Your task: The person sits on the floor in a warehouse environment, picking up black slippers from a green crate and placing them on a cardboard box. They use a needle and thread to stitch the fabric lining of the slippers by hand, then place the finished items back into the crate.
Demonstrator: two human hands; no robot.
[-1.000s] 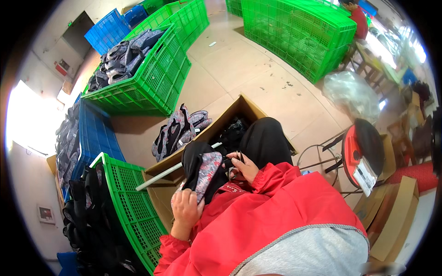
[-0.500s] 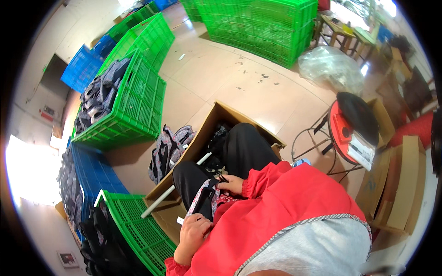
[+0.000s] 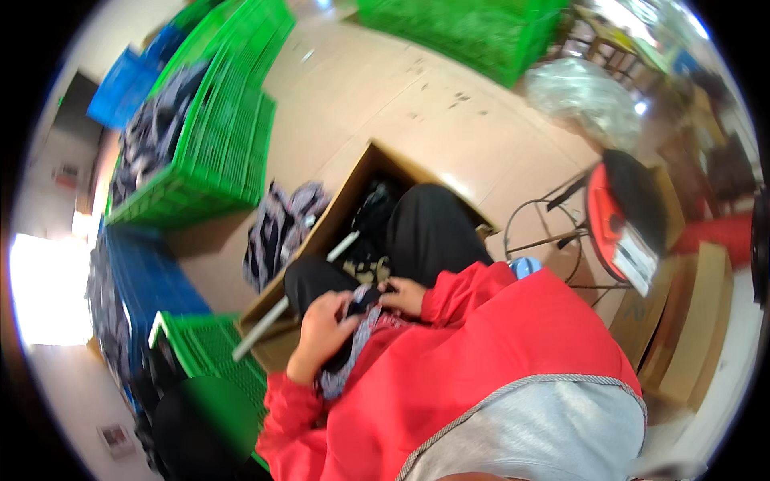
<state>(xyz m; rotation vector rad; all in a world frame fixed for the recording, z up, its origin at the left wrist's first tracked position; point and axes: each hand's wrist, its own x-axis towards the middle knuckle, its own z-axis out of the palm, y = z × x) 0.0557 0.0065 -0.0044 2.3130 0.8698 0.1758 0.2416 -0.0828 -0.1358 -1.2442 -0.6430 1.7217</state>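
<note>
A grey-and-pink patterned fabric strap piece (image 3: 362,335) with black parts lies across my lap. My left hand (image 3: 322,330) has its fingers bent over the black part near the upper end, gripping it. Close by on the right, my right hand (image 3: 406,297) pinches the same end; its fingertips are partly hidden and slightly blurred. Below my knees stands an open cardboard box (image 3: 337,200) with dark items (image 3: 377,210) inside. A white rod (image 3: 261,329) lies across the box's near left side.
Patterned pieces (image 3: 277,232) lie on the floor left of the box. Green crates (image 3: 228,152) and a blue crate (image 3: 156,276) line the left, holding fabric. A round stool (image 3: 605,212) stands right, near folded cardboard (image 3: 690,321) and a clear plastic bag (image 3: 585,100).
My left hand has moved up along the strap piece, from its lower end to beside my right hand. The whole view has shifted slightly.
</note>
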